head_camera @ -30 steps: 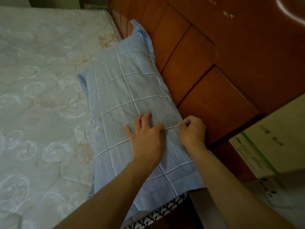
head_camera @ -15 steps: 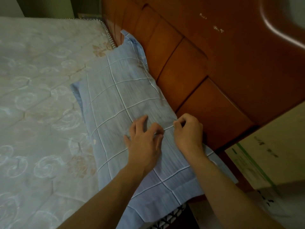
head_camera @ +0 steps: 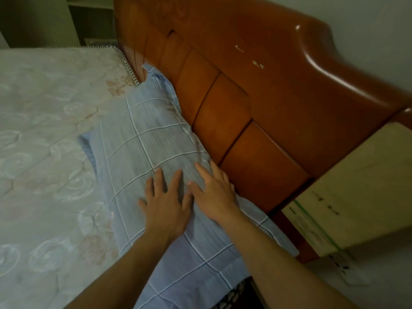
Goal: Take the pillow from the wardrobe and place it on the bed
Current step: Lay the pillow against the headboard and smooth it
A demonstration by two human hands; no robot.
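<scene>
Pressing my left hand (head_camera: 166, 208) and right hand (head_camera: 214, 195) flat, fingers spread, on the blue pillow (head_camera: 151, 152), which lies on the quilted mattress (head_camera: 44, 152) against the wooden headboard (head_camera: 256, 97).

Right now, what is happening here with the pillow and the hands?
A person is settling a blue checked pillow on the bed. It lies on the mattress, with its long side against the wooden headboard. The left hand and the right hand both lie flat on the pillow's near half, fingers spread, with no grip on the cloth. The pillow's near end hangs slightly past the mattress edge. A cardboard box stands beside the bed.
</scene>
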